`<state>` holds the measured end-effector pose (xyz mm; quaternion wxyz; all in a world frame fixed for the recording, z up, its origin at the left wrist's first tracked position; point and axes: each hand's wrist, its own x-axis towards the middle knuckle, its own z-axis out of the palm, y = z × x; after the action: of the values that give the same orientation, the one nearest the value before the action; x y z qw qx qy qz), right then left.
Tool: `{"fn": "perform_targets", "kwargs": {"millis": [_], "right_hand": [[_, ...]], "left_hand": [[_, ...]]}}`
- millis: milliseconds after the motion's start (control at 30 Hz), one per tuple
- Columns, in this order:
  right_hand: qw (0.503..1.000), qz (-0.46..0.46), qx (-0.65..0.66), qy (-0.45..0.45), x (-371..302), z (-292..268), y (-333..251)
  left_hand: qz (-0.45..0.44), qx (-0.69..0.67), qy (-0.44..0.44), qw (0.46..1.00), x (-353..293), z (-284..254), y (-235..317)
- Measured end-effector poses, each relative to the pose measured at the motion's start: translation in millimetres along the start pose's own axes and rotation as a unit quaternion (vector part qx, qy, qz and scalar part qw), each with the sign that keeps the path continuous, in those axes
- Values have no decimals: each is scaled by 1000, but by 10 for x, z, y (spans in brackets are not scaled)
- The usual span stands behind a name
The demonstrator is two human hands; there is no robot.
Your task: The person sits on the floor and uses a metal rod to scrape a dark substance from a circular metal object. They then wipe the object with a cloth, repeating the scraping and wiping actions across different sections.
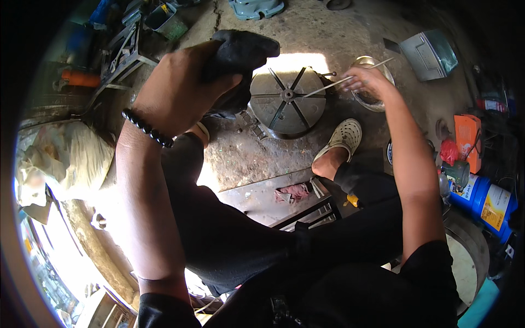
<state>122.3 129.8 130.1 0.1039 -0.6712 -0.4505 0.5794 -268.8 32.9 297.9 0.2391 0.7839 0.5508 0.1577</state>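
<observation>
My left hand [178,90], with a beaded bracelet at the wrist, is raised and closed around a bulky black object [240,52]. Its exact kind cannot be made out. In my right hand [371,81] I grip a thin pale rod [328,86], fingers wrapped round it. The rod's lower end points at the middle of a round metal rotary table [298,112] with radial slots and a centre hole. Whether the tip touches it, I cannot tell. The rotary table lies on the floor between my feet, with a small handle on its right side.
A round metal pan [377,104] stands beyond my right hand. Further right are a grey metal box [429,57], an orange box [467,139] and a blue bucket [484,208]. A metal frame [123,60] stands far left. A reddish rag [291,193] lies near my legs.
</observation>
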Motion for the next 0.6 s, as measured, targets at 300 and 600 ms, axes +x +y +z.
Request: {"fn": "perform_targets", "kwargs": {"millis": [300, 600], "right_hand": [[963, -249, -104, 24, -722, -268, 312], [845, -401, -353, 27, -1548, 1253, 472]], "left_hand": [[14, 6, 25, 1000, -131, -122, -111], [30, -13, 47, 998, -281, -94, -27]]}}
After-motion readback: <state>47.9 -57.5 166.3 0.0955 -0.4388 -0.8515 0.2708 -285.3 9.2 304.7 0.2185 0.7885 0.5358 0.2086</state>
